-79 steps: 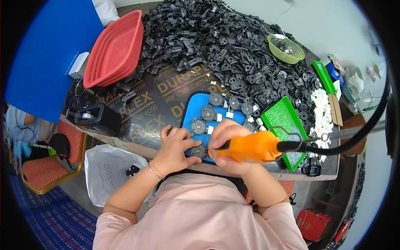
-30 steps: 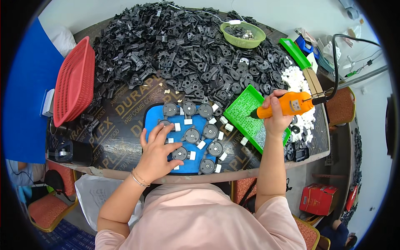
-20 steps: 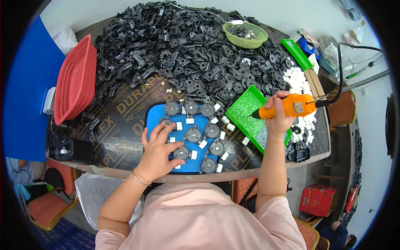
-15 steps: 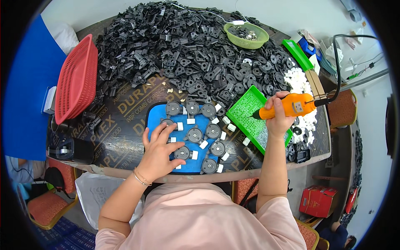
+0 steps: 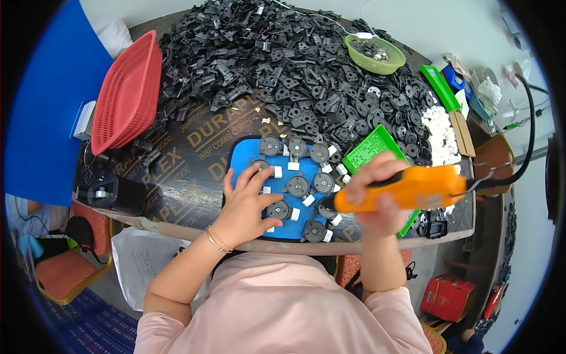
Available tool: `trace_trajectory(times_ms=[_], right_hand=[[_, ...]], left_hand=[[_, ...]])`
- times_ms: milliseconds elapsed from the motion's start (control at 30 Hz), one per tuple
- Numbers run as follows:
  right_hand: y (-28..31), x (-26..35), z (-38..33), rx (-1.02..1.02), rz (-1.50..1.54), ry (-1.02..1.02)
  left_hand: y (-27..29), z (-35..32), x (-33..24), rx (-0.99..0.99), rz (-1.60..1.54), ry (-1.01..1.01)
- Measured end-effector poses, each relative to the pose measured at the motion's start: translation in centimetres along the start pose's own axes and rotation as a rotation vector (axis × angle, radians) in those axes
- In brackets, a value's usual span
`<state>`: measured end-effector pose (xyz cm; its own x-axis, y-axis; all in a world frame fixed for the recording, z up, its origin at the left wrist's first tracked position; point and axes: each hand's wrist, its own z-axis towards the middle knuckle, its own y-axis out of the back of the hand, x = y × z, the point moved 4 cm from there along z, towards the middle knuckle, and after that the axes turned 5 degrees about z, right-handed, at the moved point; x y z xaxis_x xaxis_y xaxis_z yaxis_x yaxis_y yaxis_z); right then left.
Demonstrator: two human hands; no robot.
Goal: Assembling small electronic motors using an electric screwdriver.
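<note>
Round black parts sit on a blue tray at the bench's near edge, where the left hand lies flat with its grip spread wide, while the right hand holds an orange power screwdriver in a closed grip.
</note>
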<state>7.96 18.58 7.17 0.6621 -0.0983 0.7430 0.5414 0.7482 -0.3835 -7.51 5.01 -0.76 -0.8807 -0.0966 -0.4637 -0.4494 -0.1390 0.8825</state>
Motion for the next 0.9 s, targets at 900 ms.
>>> trace_trajectory(times_ms=[900], right_hand=[[0.8,2.0,2.4,0.062,0.072,0.107]], left_hand=[[0.3,-0.1,-0.3,-0.027,0.047,-0.050]])
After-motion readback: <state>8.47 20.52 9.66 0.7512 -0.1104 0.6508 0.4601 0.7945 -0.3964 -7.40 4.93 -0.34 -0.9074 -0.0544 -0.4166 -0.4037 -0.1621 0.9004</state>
